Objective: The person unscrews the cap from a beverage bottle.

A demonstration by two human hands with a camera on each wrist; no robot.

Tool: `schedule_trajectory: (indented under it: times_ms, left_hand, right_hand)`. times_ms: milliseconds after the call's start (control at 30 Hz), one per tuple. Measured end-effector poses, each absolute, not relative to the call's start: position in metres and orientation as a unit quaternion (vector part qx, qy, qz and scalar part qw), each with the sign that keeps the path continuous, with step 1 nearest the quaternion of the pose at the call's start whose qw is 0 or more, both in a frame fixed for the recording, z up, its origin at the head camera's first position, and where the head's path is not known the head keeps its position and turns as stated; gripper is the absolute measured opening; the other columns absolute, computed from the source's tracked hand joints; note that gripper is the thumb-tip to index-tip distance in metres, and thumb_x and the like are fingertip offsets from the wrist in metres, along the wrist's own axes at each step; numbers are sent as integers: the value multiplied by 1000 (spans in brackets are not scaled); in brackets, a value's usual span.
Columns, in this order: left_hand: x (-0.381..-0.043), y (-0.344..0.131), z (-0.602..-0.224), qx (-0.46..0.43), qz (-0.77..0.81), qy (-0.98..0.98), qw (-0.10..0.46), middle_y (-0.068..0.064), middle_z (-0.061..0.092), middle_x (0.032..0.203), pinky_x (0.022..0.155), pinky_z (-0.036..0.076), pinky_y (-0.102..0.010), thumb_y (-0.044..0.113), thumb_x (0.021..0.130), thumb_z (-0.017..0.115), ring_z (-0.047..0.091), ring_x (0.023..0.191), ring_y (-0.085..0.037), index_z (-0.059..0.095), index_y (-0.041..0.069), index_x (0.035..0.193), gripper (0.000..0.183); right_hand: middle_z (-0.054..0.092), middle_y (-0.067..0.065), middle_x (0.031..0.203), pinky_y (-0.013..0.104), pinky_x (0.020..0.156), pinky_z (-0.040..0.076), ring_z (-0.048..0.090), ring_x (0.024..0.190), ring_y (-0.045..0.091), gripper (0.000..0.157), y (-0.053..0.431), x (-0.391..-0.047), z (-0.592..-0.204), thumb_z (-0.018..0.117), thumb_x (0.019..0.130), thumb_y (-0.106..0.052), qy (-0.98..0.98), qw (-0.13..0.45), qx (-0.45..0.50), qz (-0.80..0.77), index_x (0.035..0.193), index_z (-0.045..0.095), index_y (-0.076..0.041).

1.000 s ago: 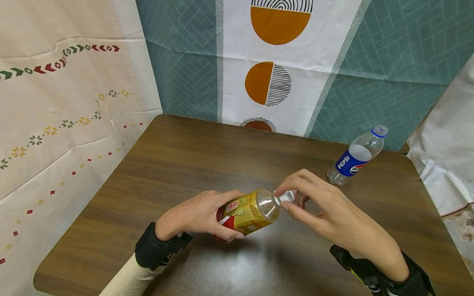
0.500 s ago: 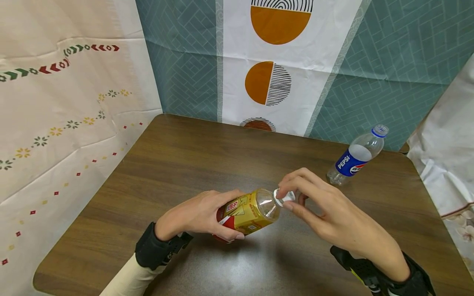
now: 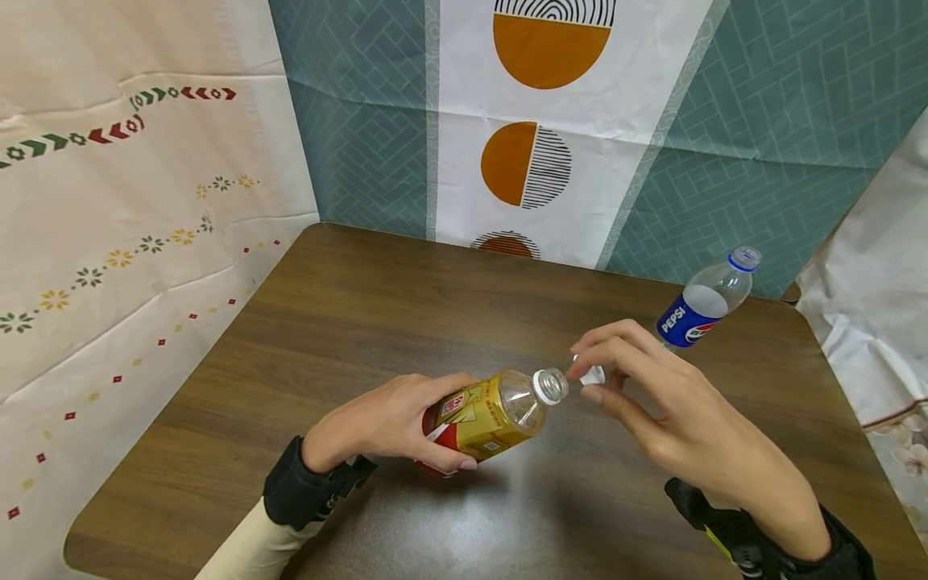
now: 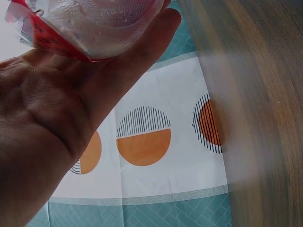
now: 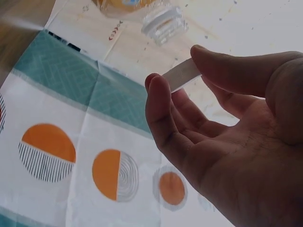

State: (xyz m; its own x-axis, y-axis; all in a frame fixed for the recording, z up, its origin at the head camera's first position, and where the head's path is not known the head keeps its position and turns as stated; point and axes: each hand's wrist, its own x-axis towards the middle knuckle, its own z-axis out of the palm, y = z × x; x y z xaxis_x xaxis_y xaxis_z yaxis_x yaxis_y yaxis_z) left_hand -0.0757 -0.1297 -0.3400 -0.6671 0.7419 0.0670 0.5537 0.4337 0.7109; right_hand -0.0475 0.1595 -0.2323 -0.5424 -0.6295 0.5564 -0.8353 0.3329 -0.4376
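My left hand (image 3: 406, 419) grips a clear plastic bottle (image 3: 487, 415) with a yellow and red label, tilted with its mouth toward the right. The bottle's mouth is uncapped, with a white ring round the neck. In the left wrist view the base of the bottle (image 4: 113, 23) shows above the palm. Between thumb and fingers, my right hand (image 3: 667, 403) pinches a white bottle cap (image 3: 593, 374), a short way right of the mouth. The right wrist view shows the cap (image 5: 182, 74) held edge-on, apart from the bottle neck (image 5: 163, 21).
An uncapped Pepsi bottle (image 3: 699, 302) stands at the back right of the brown wooden table (image 3: 377, 298), partly behind my right hand. A patterned cloth (image 3: 464, 121) hangs along the back edge. Light cloths hang at the left (image 3: 130, 242) and right.
My right hand has drawn the white cap off the bottle's mouth and moved right and slightly up with it. The left hand and bottle have stayed nearly still.
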Motion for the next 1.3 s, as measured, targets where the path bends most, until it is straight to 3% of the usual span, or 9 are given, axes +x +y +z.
schedule_trajectory:
  times_ms: [100, 133, 233, 333, 433, 700, 1000, 1300]
  left_hand:
    - [-75, -130, -339, 385, 366, 837, 129, 15, 61, 88, 56, 54, -22, 53, 74, 71, 58, 72, -1, 45, 34, 129, 64]
    - [-75, -130, -339, 383, 366, 838, 131, 15, 61, 88, 56, 54, -22, 53, 74, 71, 58, 72, -1, 45, 35, 129, 64]
    - [-75, -130, -339, 380, 370, 837, 134, 14, 61, 88, 55, 54, -22, 53, 73, 71, 58, 71, -2, 45, 35, 128, 63]
    - [-75, -130, -338, 376, 373, 836, 140, 13, 61, 87, 54, 54, -22, 55, 74, 70, 58, 70, -2, 44, 33, 127, 64]
    - [-76, -129, -338, 374, 376, 835, 147, 13, 61, 87, 55, 54, -23, 57, 74, 69, 58, 70, -2, 43, 33, 127, 64]
    - [-76, -128, -338, 360, 374, 842, 150, 14, 60, 88, 58, 54, -25, 59, 74, 68, 57, 73, -3, 40, 38, 129, 66]
    - [-77, -126, -337, 354, 371, 846, 144, 14, 60, 90, 59, 54, -25, 59, 73, 69, 57, 74, -2, 40, 35, 130, 68]
    - [-77, -125, -336, 354, 373, 845, 146, 14, 60, 90, 59, 54, -25, 59, 74, 69, 57, 74, -2, 40, 37, 130, 67]
  right_hand:
    - [58, 7, 107, 15, 65, 46, 52, 81, 8, 30, 163, -46, -230, 49, 98, -29, -806, 158, 451, 351, 104, 62, -3]
    - [58, 7, 106, 15, 64, 46, 52, 80, 7, 31, 165, -46, -229, 49, 98, -30, -809, 161, 446, 348, 105, 62, -3]
    - [59, 5, 106, 15, 62, 45, 51, 75, 5, 20, 174, -47, -232, 64, 91, -17, -823, 170, 430, 330, 107, 62, -4]
    - [60, 4, 105, 15, 63, 44, 51, 74, 3, 34, 185, -48, -236, 74, 76, 0, -840, 181, 409, 306, 108, 63, -6]
    - [60, 3, 105, 15, 65, 43, 50, 76, 3, 46, 198, -47, -238, 76, 67, 7, -855, 191, 389, 283, 109, 63, -7]
    - [58, 1, 107, 15, 64, 40, 47, 71, -2, 57, 236, -48, -241, 79, 60, 11, -895, 208, 327, 222, 111, 66, -11]
    - [56, -2, 105, 16, 54, 44, 49, 64, -5, 52, 278, -55, -255, 78, 63, 11, -922, 208, 275, 176, 109, 67, -11]
    - [54, -2, 100, 8, 54, 44, 43, 72, -10, 47, 310, -67, -279, 76, 64, 15, -937, 194, 228, 179, 105, 66, -7]
